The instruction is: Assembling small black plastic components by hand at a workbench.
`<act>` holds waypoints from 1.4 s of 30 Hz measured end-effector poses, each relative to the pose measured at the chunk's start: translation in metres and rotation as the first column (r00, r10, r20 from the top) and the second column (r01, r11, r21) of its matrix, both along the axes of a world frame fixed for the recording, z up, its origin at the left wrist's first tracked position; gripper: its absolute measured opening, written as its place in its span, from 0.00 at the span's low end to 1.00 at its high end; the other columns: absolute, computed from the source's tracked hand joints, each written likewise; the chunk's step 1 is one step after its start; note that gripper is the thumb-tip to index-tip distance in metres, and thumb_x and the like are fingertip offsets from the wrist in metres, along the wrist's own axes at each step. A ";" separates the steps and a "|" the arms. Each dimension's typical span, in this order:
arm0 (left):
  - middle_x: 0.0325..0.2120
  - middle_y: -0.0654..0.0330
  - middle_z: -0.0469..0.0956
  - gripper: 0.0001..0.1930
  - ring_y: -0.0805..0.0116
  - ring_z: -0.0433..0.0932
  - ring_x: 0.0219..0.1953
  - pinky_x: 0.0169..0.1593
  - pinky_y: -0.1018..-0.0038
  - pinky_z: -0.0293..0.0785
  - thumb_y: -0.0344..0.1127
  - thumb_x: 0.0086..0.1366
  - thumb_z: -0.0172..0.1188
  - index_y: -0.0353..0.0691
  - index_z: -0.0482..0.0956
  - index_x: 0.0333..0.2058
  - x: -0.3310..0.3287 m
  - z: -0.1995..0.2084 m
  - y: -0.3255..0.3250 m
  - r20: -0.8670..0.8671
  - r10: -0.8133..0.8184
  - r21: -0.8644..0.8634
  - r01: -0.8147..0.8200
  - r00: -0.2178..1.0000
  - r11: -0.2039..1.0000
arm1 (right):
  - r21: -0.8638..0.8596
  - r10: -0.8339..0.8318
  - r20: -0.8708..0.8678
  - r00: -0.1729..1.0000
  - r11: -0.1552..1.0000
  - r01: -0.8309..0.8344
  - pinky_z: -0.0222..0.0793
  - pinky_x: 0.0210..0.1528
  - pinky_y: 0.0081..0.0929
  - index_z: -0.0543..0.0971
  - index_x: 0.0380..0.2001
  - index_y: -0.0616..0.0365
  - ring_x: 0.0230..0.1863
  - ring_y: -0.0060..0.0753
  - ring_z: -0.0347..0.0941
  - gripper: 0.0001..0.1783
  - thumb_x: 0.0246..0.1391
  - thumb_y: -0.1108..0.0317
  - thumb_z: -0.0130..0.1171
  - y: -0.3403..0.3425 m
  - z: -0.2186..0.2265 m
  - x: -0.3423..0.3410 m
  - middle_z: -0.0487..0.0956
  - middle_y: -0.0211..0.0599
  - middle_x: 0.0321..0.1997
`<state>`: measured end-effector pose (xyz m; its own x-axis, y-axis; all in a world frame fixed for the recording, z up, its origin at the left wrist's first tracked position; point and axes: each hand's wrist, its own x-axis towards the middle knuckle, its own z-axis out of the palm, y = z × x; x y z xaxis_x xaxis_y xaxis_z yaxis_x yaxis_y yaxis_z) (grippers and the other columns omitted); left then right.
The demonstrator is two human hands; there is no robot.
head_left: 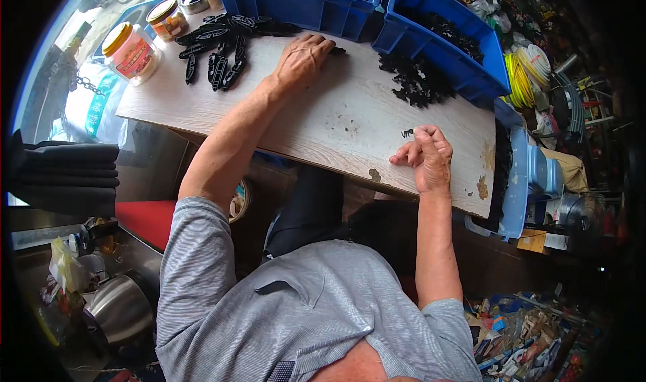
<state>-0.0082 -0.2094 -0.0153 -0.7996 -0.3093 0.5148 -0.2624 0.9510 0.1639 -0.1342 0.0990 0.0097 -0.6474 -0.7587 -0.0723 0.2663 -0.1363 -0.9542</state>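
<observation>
My left hand point(306, 56) reaches to the far side of the table, its fingers bent down and closed round a dark plastic piece point(338, 50) whose end sticks out to the right. At the right, my right hand point(431, 157) is raised above the tabletop with fingers curled in a pinch. A small black jagged plastic part point(408, 133) shows at its fingertips. Left of my left hand lies a loose pile of long black slotted plastic pieces point(219, 52). A heap of small black plastic parts point(416, 81) sits beyond my right hand.
Two blue bins point(296, 9) point(451, 52) with black parts line the table's far edge. Lidded jars point(134, 56) point(166, 20) stand at the far left. The pale wooden tabletop point(303, 126) has worn spots near its front edge. A yellow cable coil point(519, 79) lies at the right.
</observation>
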 end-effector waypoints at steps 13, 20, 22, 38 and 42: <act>0.41 0.59 0.78 0.10 0.55 0.72 0.49 0.49 0.58 0.66 0.40 0.62 0.58 0.45 0.82 0.38 0.010 -0.009 0.016 -0.127 0.199 -0.036 -0.205 0.972 0.978 | -0.024 0.005 0.013 1.000 1.000 -0.005 0.83 0.27 0.43 0.73 0.36 0.57 0.19 0.32 0.76 0.10 0.58 0.64 0.61 0.002 -0.002 -0.002 0.71 0.31 0.13; 0.30 0.53 0.78 0.11 0.51 0.78 0.36 0.39 0.58 0.75 0.36 0.60 0.57 0.44 0.78 0.42 0.015 -0.001 0.039 -0.211 0.134 0.064 -0.123 0.968 0.990 | -0.009 0.002 -0.003 1.000 1.000 -0.002 0.83 0.28 0.43 0.72 0.36 0.57 0.20 0.31 0.76 0.10 0.59 0.64 0.60 0.000 -0.003 -0.004 0.70 0.31 0.13; 0.29 0.52 0.81 0.10 0.50 0.81 0.32 0.36 0.57 0.77 0.36 0.59 0.57 0.49 0.79 0.41 0.010 0.001 0.052 -0.020 0.153 0.081 -0.151 0.988 0.985 | -0.033 0.011 -0.019 1.000 0.999 -0.012 0.83 0.28 0.42 0.72 0.36 0.57 0.20 0.30 0.75 0.09 0.59 0.64 0.59 0.000 -0.004 -0.002 0.70 0.31 0.13; 0.39 0.52 0.79 0.15 0.55 0.77 0.44 0.48 0.63 0.73 0.34 0.53 0.66 0.43 0.79 0.41 0.030 0.022 0.126 0.027 0.007 0.287 -0.014 1.000 0.958 | -0.055 -0.059 0.017 0.998 0.997 0.060 0.81 0.29 0.45 0.73 0.37 0.54 0.18 0.32 0.75 0.10 0.58 0.62 0.61 0.007 -0.009 0.002 0.69 0.29 0.12; 0.37 0.54 0.79 0.11 0.63 0.77 0.43 0.45 0.69 0.74 0.30 0.56 0.66 0.41 0.80 0.39 0.023 -0.007 0.144 -0.255 0.061 0.367 0.038 0.965 0.930 | -0.063 -0.084 0.016 0.996 0.994 0.084 0.80 0.32 0.49 0.72 0.38 0.52 0.21 0.34 0.75 0.09 0.60 0.61 0.59 0.008 -0.010 0.003 0.68 0.31 0.13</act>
